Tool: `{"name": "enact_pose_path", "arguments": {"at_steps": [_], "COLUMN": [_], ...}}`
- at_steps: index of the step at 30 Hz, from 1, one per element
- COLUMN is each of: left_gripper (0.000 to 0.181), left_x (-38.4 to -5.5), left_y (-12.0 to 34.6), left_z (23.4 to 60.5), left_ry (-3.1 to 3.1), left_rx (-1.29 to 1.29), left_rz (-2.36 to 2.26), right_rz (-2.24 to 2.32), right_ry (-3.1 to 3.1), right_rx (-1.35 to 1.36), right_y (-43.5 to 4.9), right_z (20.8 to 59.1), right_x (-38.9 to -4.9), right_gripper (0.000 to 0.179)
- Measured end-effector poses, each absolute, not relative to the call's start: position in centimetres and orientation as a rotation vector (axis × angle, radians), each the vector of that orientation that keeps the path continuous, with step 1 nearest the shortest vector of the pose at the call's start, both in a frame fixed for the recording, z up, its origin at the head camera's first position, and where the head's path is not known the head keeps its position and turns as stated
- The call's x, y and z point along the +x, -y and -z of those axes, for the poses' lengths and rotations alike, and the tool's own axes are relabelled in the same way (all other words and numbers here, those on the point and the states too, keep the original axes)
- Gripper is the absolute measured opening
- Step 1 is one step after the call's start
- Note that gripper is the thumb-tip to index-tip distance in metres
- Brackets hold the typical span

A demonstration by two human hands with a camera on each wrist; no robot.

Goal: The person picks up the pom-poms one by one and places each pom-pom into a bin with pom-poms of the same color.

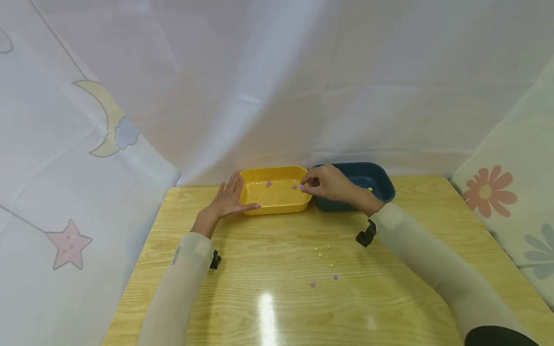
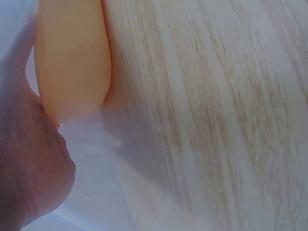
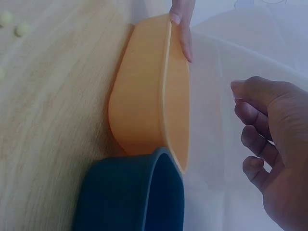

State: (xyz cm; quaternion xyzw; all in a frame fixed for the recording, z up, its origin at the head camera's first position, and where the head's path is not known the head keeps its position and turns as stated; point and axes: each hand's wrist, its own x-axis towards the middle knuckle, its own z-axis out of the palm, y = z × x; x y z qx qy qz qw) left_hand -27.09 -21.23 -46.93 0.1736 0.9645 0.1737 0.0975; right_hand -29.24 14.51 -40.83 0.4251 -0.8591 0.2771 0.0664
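With its fingers spread and straight, my left hand (image 1: pixel 228 198) rests against the left end of a yellow tray (image 1: pixel 277 210), the thumb along the front rim. Two or three small purple balls (image 1: pixel 295 186) lie in this tray. Over its right end, my right hand (image 1: pixel 331 183) pinches a purple ball (image 1: pixel 302 186) between thumb and index fingertips. The right wrist view shows those fingertips (image 3: pixel 237 89) close together, the ball hidden there. Under the right wrist stands a dark blue tray (image 1: pixel 385 185), with a small yellow ball (image 1: pixel 370 189) visible inside.
Several loose yellow balls (image 1: pixel 320 255) and two purple balls, one a purple ball (image 1: pixel 313 284) nearer the front, lie on the wooden table (image 1: pixel 242 298). The trays stand side by side, close to a pale cloth backdrop (image 1: pixel 277 96).
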Motion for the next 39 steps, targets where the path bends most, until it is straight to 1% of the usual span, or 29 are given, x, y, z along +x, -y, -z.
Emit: {"name": "enact_pose_path", "arguments": {"at_steps": [7,13,20,28,39], "left_gripper": [0.122,0.130,0.121,0.123,0.130], "left_x": [-27.1,-27.4,-27.1,-27.2,-27.9], "left_y": [21.3,21.5,21.3,21.4,21.8], "left_z": [47.0,47.7,47.1,47.0,47.8], "left_ry": [-2.839,-2.830,-2.836,-2.835,-2.824], "left_rx": [0.503,0.506,0.511,0.507,0.509], "left_rz": [-0.517,-0.514,-0.513,-0.501,-0.517], "right_rz": [-0.876,-0.884,-0.880,-0.865,-0.874], "right_ry": [2.646,2.675,2.718,2.743,2.821], "right_rx": [1.223,1.154,1.044,0.997,0.865], "right_y": [-14.2,-13.8,-13.4,-12.9,-12.4], "right_z": [41.2,41.5,42.0,42.7,43.5], "right_x": [-31.1,-32.1,-32.8,-34.0,-35.9], "right_gripper": [0.014,0.016,0.017,0.017,0.017]}}
